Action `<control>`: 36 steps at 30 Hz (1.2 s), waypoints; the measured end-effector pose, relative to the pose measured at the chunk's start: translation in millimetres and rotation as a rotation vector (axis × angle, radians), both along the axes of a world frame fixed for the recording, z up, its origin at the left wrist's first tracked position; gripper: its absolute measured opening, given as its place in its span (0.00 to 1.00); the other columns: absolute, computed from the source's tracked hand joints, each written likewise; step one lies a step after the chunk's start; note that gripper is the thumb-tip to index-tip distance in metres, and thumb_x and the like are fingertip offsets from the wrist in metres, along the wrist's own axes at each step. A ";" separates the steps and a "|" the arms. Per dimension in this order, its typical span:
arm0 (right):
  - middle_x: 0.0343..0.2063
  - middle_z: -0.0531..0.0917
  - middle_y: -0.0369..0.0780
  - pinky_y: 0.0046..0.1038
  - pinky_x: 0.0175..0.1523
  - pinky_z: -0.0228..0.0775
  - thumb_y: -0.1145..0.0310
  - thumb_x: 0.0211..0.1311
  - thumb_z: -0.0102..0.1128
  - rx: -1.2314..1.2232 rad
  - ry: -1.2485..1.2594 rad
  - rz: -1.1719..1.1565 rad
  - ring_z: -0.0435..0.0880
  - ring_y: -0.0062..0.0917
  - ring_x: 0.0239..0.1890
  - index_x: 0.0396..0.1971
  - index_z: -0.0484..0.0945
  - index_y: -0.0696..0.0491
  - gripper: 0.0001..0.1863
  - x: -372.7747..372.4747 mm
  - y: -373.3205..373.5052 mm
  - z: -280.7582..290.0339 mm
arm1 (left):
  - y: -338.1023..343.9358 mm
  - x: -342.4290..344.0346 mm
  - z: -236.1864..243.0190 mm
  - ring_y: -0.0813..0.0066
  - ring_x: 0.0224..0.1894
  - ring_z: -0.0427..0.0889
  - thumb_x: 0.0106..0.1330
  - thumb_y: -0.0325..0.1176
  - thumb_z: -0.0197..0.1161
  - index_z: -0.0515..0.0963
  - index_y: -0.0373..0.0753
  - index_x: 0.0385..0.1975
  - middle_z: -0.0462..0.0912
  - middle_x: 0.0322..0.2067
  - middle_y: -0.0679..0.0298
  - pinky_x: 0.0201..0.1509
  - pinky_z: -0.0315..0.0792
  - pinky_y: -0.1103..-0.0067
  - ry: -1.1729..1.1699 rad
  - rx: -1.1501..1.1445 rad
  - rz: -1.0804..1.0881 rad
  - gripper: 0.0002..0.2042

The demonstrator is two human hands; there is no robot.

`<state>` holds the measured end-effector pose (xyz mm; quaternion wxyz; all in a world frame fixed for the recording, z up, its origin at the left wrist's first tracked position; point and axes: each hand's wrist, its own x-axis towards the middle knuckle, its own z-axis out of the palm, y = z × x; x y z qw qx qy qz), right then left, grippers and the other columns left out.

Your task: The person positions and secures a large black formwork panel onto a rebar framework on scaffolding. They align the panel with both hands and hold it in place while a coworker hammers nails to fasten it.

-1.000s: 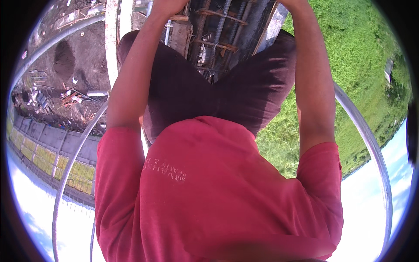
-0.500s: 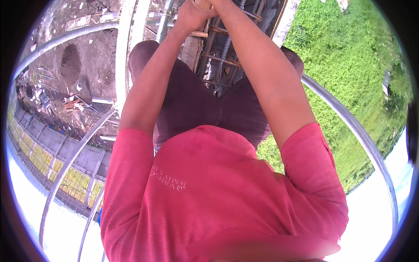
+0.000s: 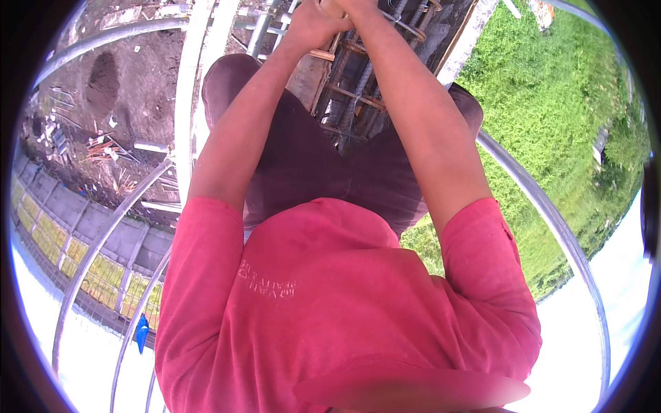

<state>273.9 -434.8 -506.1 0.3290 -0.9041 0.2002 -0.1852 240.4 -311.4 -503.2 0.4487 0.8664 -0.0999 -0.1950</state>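
Both arms reach forward to the top edge of the head view, where the hands meet. My left hand is closed, its thumb side against my right hand. Between them shows a small pale, rounded piece that I cannot make out. The fingers of my right hand are closed too and partly cut off by the picture's edge. Just beneath the hands runs a cage of steel reinforcing bars with cross ties, set between boards. A short strip of wood lies beside my left wrist.
My knees straddle the bar cage. A pale upright post and metal pipes stand on the left; another curved pipe passes on the right. Far below lie bare ground with scattered debris and green grass. A blue object hangs lower left.
The view has shifted a little, and both hands appear slightly lower and further right, still together. More of the blue object at lower left shows.
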 end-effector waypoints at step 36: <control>0.34 0.87 0.42 0.29 0.39 0.82 0.72 0.66 0.61 0.708 -0.096 -0.248 0.88 0.26 0.33 0.58 0.75 0.59 0.21 -134.9 -155.6 14.8 | -8.8 16.1 2.8 0.70 0.48 0.82 0.54 0.27 0.76 0.65 0.29 0.64 0.81 0.48 0.59 0.58 0.76 0.74 0.352 -0.131 -0.035 0.37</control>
